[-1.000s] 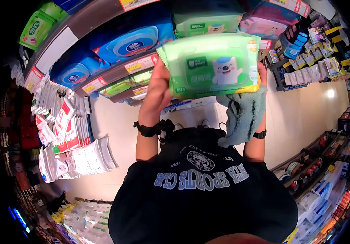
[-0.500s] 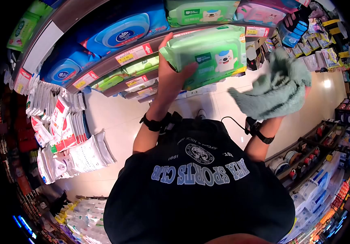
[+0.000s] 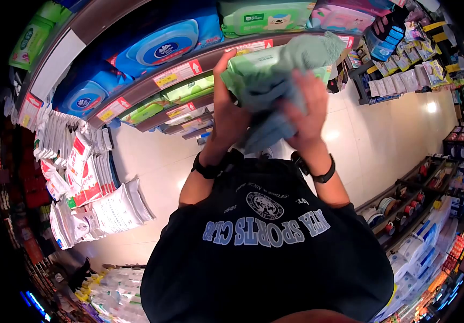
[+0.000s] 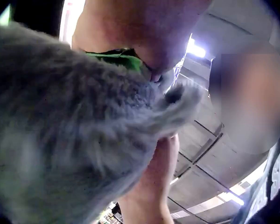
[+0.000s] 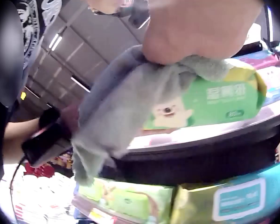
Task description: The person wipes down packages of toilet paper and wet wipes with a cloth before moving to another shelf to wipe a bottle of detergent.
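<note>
Head view: the left hand (image 3: 227, 110) holds the green package (image 3: 251, 61) by its left end, grip curled round it, in front of the shelf (image 3: 146, 86). The right hand (image 3: 308, 107) holds the gray-green cloth (image 3: 310, 51), which overlaps the package's face. Motion blur; right grip appears closed on the fabric, exact finger contact unclear. Behind, blue packs (image 3: 164, 48), a green pack (image 3: 267, 19) and a pink pack (image 3: 345, 19) sit on the shelf; white-and-red bags (image 3: 85, 169) lie to the left of it. Left wrist view: cloth fills the left side, fur-like pile visible, with part of a hand above and a forearm (image 4: 151, 186) below. A strip of green shows between hand and cloth. Fingertips hidden; grip cannot be read here. Right wrist view: cloth hangs from beneath the right hand, over part of the package, whose printed white bear face shows. Fingers mostly out of sight. Light-green packs (image 5: 130, 203) and a yellow-and-teal pack (image 5: 240, 200) lie below.
</note>
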Action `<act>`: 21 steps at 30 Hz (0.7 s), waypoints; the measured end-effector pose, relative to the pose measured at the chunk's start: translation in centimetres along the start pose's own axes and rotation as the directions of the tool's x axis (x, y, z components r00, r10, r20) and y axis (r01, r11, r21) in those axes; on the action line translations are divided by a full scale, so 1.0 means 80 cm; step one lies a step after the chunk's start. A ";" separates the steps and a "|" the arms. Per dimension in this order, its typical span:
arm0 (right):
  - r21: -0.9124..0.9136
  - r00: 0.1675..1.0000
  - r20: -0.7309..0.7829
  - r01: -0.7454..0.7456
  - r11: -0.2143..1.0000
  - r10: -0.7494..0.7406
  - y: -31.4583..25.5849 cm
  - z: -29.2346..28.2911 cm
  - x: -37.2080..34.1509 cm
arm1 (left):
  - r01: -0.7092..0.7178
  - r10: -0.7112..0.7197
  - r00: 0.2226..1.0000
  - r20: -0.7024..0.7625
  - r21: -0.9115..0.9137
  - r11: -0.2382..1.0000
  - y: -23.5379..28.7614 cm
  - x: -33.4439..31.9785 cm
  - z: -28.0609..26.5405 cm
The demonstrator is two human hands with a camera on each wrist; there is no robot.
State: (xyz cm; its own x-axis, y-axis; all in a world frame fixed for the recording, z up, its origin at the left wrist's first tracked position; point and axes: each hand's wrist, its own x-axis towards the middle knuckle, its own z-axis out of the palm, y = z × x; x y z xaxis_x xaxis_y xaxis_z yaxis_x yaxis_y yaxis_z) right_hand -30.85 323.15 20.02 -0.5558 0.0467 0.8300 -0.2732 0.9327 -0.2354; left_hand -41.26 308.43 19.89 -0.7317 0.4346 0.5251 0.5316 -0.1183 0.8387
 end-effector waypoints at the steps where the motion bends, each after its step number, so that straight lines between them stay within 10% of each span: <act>1: -0.003 0.999 -0.038 0.013 1.000 -0.013 0.018 -0.004 0.002 | -0.017 0.017 1.000 0.012 -0.005 1.000 0.001 -0.002 -0.004; 4: 0.189 0.934 -0.120 -0.311 0.932 0.336 0.044 -0.018 0.035 | -0.058 0.058 0.997 0.048 0.000 0.998 0.008 0.000 -0.012; 9: 0.222 0.995 0.035 -0.096 0.970 0.090 -0.001 -0.011 0.068 | -0.112 0.098 0.985 0.142 0.098 0.989 0.011 0.008 -0.022; 12: 0.287 0.998 0.065 -0.015 0.958 -0.004 -0.025 -0.005 0.071 | 0.250 -0.221 0.968 0.118 -0.403 0.880 -0.002 0.004 -0.018; 16: 0.267 0.998 -0.043 -0.036 0.963 0.049 0.009 -0.001 0.036 | 0.086 -0.066 0.990 0.124 -0.159 0.984 0.006 0.000 -0.027; 19: 0.070 0.975 -0.173 -0.130 0.989 0.140 0.048 -0.007 0.004 | 0.074 -0.085 0.996 -0.032 -0.263 0.962 -0.004 -0.005 -0.029; 21: 0.434 0.870 -0.112 -0.392 0.811 0.480 0.053 0.009 -0.019 | 0.040 -0.106 0.981 -0.162 -0.368 0.929 -0.008 -0.001 -0.023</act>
State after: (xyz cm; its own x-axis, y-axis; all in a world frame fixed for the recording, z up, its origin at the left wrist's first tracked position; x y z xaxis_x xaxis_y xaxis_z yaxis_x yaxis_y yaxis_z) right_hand -31.73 326.77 17.38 -0.5269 0.5284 0.6658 -0.3443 0.5835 -0.7355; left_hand -42.37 306.82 19.56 -0.8435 0.2941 0.4495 0.3078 -0.4212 0.8532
